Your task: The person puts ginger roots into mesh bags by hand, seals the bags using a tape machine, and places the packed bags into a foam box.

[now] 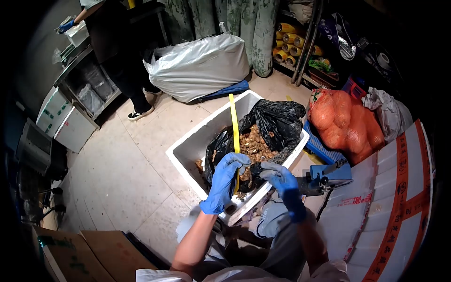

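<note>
A: Clock face centred on the box. In the middle?

B: Brown knobbly root-like pieces (256,145), heaped in a crinkled black plastic bag (282,115) inside a thick-walled white foam box (202,134) on the floor.

A: And the hands?

B: Blue-gloved left hand (225,178) at 7 o'clock, fingers curled, right beside a flat yellow strip (235,127). Blue-gloved right hand (284,185) between 4 and 5, fingers bent, thumb close. Impossible to tell whether gripping anything.

A: Likely feel?

B: Pieces probably firm, light singly, heavy together, with knobs liable to snap; best taken around the thick middle. Bag thin, soft, perhaps slippery.

A: Anything in the way?

B: Bag folds bunched between 1 and 2; yellow strip crossing the opening from 12 to 6.

A: Farther out?

B: Blue metal device (331,175) between 3 and 4, near the box. Bulging orange mesh sacks (329,113) between 2 and 3. Large silvery-white sack (202,66) at 11. Person in dark clothing (112,42) at 10. Brown cardboard box (110,251) at 8.
</note>
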Action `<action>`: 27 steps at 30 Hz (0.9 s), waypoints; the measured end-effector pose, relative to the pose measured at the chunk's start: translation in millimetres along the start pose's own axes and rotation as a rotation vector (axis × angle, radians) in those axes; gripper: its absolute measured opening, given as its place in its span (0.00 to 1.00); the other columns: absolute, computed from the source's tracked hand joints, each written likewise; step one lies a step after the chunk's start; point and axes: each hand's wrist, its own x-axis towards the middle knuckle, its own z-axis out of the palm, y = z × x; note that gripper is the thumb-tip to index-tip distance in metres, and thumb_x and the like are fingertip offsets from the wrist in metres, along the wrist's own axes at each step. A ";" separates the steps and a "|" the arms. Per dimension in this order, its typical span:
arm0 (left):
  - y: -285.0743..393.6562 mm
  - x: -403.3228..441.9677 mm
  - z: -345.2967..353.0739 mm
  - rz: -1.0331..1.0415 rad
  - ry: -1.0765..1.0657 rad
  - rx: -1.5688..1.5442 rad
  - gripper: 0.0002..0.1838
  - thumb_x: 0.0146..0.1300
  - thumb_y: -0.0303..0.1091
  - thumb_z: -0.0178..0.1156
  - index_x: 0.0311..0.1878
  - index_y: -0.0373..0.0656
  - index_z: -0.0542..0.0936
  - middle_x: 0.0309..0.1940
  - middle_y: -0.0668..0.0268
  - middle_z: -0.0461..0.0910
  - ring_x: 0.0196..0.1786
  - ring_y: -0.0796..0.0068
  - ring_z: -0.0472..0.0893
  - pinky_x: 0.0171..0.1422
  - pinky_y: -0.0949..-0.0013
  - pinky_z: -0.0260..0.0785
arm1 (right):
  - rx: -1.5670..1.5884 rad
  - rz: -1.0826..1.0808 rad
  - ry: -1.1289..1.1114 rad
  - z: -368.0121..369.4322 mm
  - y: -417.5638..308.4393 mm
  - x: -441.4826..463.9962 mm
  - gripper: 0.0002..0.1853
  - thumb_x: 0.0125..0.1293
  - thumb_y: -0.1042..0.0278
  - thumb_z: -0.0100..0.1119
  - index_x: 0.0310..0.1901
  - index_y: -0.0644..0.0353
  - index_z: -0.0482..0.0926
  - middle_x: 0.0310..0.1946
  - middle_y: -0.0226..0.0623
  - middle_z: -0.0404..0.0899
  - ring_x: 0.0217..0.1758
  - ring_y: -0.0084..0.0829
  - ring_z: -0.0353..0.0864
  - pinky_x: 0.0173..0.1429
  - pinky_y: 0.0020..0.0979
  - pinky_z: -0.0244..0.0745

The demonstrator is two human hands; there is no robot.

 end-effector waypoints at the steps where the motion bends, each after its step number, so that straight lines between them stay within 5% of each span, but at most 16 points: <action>1: -0.8 -1.2 1.4 -0.030 0.017 0.001 0.05 0.57 0.22 0.48 0.36 0.37 0.73 0.34 0.65 0.75 0.35 0.81 0.73 0.39 0.82 0.63 | 0.032 -0.110 -0.075 0.6 -3.4 10.6 0.17 0.61 0.71 0.49 0.50 0.69 0.66 0.44 0.37 0.72 0.45 0.22 0.72 0.52 0.23 0.65; 5: -5.8 -4.4 2.2 -0.124 -0.117 0.116 0.04 0.58 0.24 0.48 0.35 0.38 0.73 0.34 0.66 0.75 0.36 0.81 0.73 0.41 0.81 0.64 | 0.137 -0.104 -0.115 27.0 -21.9 46.2 0.19 0.61 0.68 0.51 0.51 0.68 0.64 0.44 0.38 0.72 0.45 0.22 0.72 0.51 0.22 0.66; 9: -8.1 -7.4 6.3 -0.229 -0.190 0.226 0.05 0.59 0.24 0.47 0.35 0.38 0.73 0.34 0.66 0.74 0.38 0.79 0.72 0.46 0.79 0.64 | 0.180 -0.088 0.010 41.0 -36.7 64.2 0.12 0.61 0.69 0.48 0.42 0.66 0.75 0.27 0.33 0.76 0.31 0.21 0.73 0.43 0.20 0.68; 13: -17.1 -4.1 1.9 -0.074 -0.203 0.227 0.06 0.58 0.23 0.49 0.37 0.38 0.73 0.36 0.67 0.74 0.42 0.78 0.72 0.52 0.77 0.62 | 0.159 -0.144 0.049 35.7 -25.0 62.2 0.11 0.61 0.70 0.46 0.39 0.67 0.75 0.23 0.33 0.74 0.24 0.19 0.70 0.33 0.18 0.69; 16: -9.4 2.9 -2.8 0.138 0.163 0.390 0.09 0.59 0.26 0.50 0.42 0.38 0.73 0.39 0.68 0.74 0.43 0.82 0.70 0.51 0.79 0.60 | 0.146 -0.250 0.037 33.7 -14.8 64.0 0.12 0.63 0.69 0.45 0.41 0.69 0.73 0.23 0.32 0.74 0.25 0.20 0.72 0.35 0.18 0.69; 18: -2.3 15.8 -3.7 0.266 0.179 0.429 0.11 0.60 0.32 0.53 0.45 0.39 0.73 0.39 0.71 0.74 0.39 0.86 0.69 0.45 0.82 0.62 | 0.128 -0.209 -0.031 36.0 -10.5 59.2 0.11 0.62 0.70 0.46 0.39 0.69 0.73 0.25 0.32 0.74 0.26 0.20 0.71 0.36 0.19 0.68; 27: 11.7 30.3 12.4 0.299 0.257 0.318 0.04 0.56 0.26 0.56 0.34 0.38 0.76 0.32 0.69 0.77 0.32 0.87 0.71 0.38 0.84 0.64 | 0.077 -0.185 -0.070 44.1 5.4 57.9 0.10 0.61 0.72 0.49 0.42 0.68 0.71 0.30 0.32 0.74 0.31 0.18 0.72 0.38 0.17 0.67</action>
